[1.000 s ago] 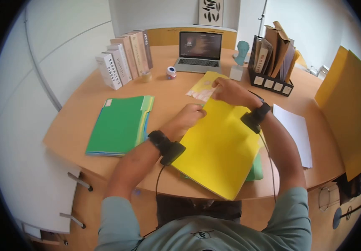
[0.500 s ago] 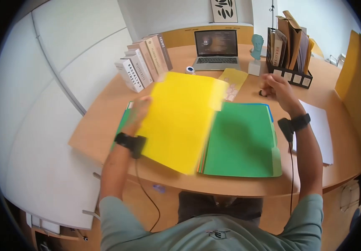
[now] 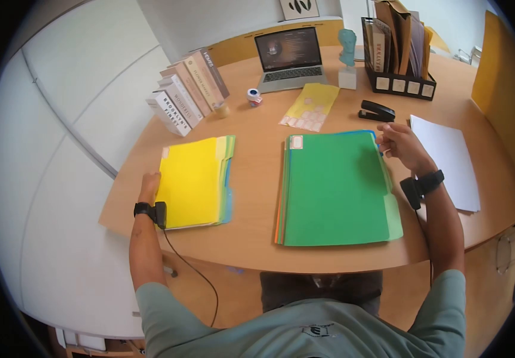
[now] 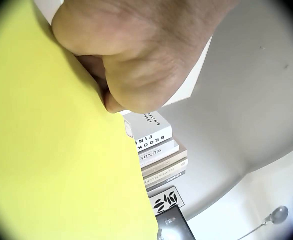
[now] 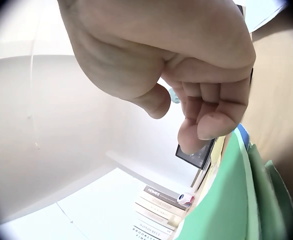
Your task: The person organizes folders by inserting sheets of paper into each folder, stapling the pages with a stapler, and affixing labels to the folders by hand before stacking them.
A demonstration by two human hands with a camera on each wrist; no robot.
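Observation:
On the left of the table, a yellow folder lies on top of a stack of other coloured folders. My left hand holds its left edge, and in the left wrist view the fingers are curled against the yellow sheet. In front of me lies a second stack, topped by a green folder with a small label at its upper left corner. My right hand is over the upper right edge of this stack, its fingers loosely curled with nothing between them, as the right wrist view also shows.
A black stapler and white paper sheets lie to the right. Farther back are a yellow sheet of labels, a laptop, a bust, a black file holder, upright books and a small white-and-red item.
My left hand has carried the yellow folder from the middle stack leftward onto the left stack, covering its green top. My right hand has let go of it and moved right, uncovering the green folder.

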